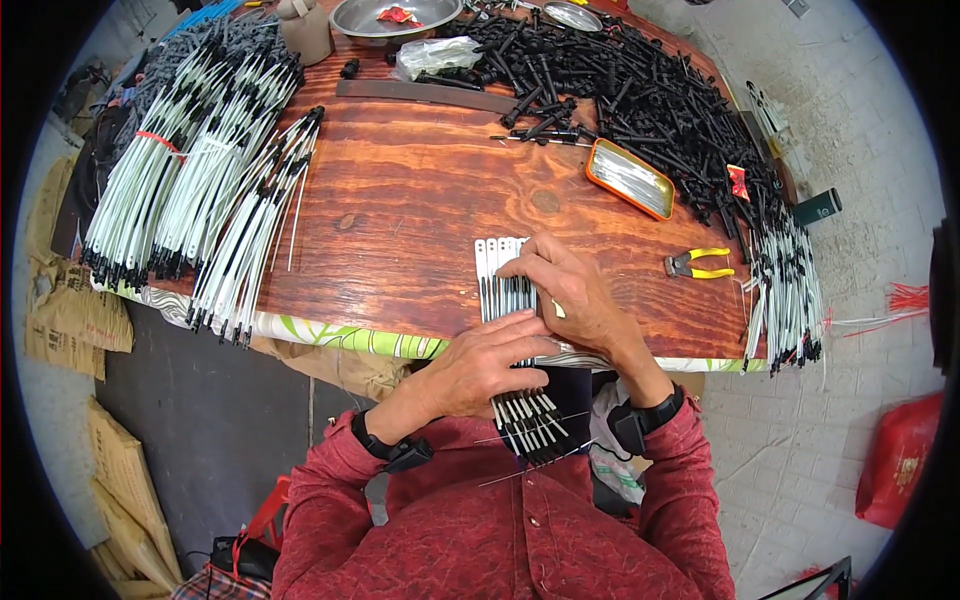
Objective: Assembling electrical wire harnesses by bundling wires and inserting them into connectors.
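A row of slim white strips (534,425) with black fittings lies side by side across the table's near edge, the lower ends hanging over it toward my body. Flat white holed tabs (490,250) top the far end of the row. My left hand (490,365) is closed over the middle of the row, palm down. Just beyond it, my right hand (575,295) has its fingers bent onto the strips below the tabs, its thumb hidden. Thin metal wires (515,477) cross the lower ends.
Bundles of white strips (180,190) lie at left, more (785,300) at right. Black plastic pieces (650,110) heap the far right. An orange-rimmed tin (668,210) holds thin silvery pieces. Yellow-handled nippers (712,263) lie right of my hands. A metal bowl (350,22) stands far back.
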`<move>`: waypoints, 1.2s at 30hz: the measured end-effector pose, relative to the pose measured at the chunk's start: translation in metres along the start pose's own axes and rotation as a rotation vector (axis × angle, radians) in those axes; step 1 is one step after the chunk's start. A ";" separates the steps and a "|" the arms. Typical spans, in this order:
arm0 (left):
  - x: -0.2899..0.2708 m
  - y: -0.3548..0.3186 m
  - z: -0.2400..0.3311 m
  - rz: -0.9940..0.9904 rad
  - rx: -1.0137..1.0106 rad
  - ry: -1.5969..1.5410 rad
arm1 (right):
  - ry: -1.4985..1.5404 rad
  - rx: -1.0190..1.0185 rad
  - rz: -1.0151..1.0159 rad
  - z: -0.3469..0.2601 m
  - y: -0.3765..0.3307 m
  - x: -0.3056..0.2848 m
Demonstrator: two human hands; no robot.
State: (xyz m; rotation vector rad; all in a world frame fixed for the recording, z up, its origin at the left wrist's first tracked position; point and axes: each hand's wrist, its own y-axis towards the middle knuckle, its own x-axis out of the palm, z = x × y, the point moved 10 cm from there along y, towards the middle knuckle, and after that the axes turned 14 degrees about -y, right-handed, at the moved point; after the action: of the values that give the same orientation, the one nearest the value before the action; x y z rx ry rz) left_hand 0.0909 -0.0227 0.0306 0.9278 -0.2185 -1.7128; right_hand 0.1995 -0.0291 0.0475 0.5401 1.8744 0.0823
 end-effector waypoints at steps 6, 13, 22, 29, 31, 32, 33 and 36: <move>0.001 -0.002 -0.002 0.013 0.004 -0.020 | -0.020 -0.009 0.001 -0.003 0.002 0.000; 0.000 -0.001 0.000 0.023 0.008 -0.025 | 0.098 0.015 -0.033 0.000 0.005 0.003; -0.001 -0.001 0.002 0.021 0.051 -0.009 | 0.026 0.003 -0.068 -0.007 0.009 0.006; -0.005 0.001 0.006 0.040 0.071 -0.030 | -0.018 0.013 -0.052 -0.011 0.009 0.008; -0.004 0.001 0.006 0.030 0.072 -0.037 | -0.007 -0.003 -0.070 -0.009 0.009 0.010; -0.004 0.000 0.007 0.024 0.073 -0.040 | 0.004 -0.018 -0.088 -0.008 0.008 0.012; -0.004 0.000 0.006 0.025 0.071 -0.040 | 0.015 -0.033 -0.106 -0.009 0.008 0.014; -0.003 -0.001 0.006 0.040 0.085 -0.018 | 0.072 0.012 -0.119 -0.007 0.008 0.011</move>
State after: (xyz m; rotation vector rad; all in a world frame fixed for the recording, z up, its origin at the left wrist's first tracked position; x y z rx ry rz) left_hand 0.0867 -0.0219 0.0355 0.9648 -0.3218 -1.6859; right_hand 0.1930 -0.0163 0.0433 0.4377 1.9743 0.0122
